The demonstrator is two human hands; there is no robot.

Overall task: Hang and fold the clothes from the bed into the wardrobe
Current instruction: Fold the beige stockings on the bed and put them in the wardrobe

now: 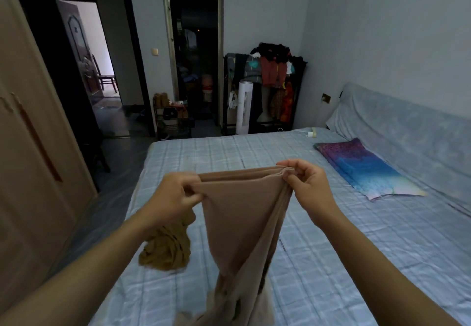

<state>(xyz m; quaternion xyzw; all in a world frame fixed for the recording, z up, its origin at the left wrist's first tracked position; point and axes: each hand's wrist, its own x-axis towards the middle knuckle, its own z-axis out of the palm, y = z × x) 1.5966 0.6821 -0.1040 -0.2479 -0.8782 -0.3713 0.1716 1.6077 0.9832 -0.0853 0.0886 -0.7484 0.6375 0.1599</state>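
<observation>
Both hands hold a tan garment (239,213) stretched above the bed (356,249); the left hand (175,198) and the right hand (308,185) each pinch its top edge; a crumpled brown cloth (165,249) lies on the checked blue sheet; the wardrobe (28,147) stands left; a clothes rack (270,81) fills the far corner.

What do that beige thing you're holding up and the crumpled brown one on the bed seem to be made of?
The beige garment looks like a thin, stretchy knit, perhaps nylon tights or similar: matte, hanging limply in fine folds. The brown garment seems to be sheer hosiery-type fabric too, with a faint sheen, bunched into tight wrinkles.
</observation>
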